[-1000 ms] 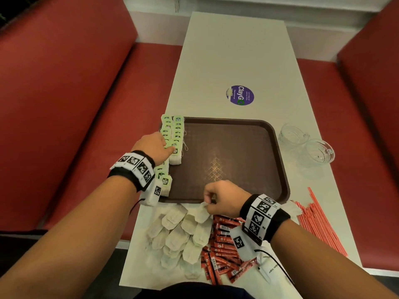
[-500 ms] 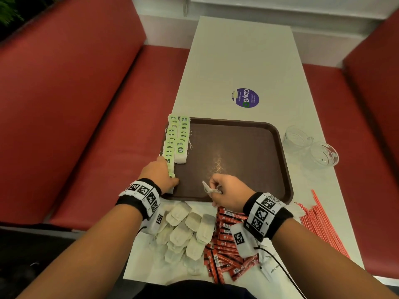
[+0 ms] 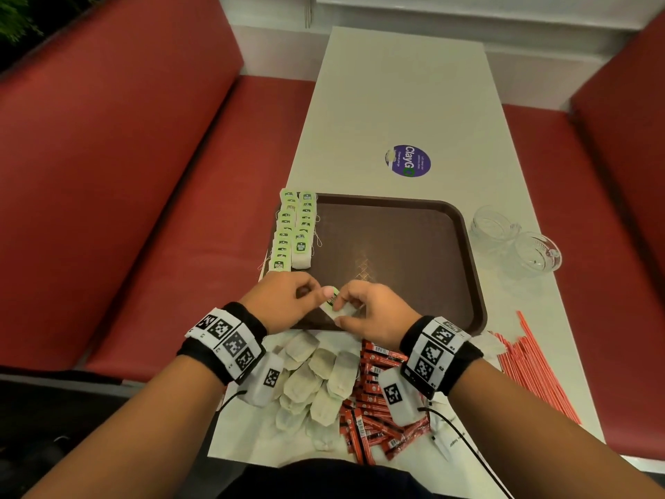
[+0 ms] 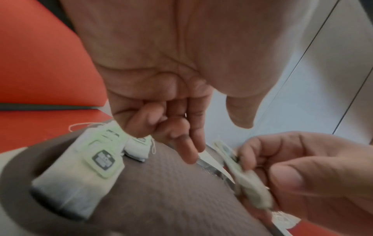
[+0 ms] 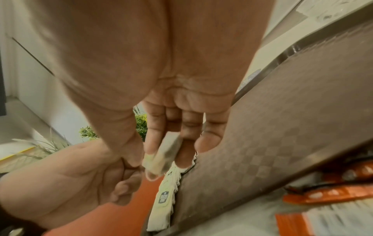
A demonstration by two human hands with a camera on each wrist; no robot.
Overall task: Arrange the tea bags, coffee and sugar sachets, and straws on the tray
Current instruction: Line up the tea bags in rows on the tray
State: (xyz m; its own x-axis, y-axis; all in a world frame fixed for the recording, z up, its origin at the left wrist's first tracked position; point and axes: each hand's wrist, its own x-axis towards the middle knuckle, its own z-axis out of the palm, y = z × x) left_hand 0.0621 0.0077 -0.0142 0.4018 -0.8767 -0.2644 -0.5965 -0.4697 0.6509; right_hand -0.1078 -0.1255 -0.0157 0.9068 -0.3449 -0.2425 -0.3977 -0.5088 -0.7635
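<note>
Dark brown tray with a woven diamond texture; pale tea bags bear light-green tags; red coffee sachets and red-and-white striped straws lie on the off-white tabletop.

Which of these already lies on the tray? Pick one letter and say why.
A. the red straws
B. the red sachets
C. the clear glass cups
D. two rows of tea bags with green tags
D: the tea bags with green tags lie in two rows along the left side of the tray, while the straws, sachets and cups are on the table off the tray.
</note>
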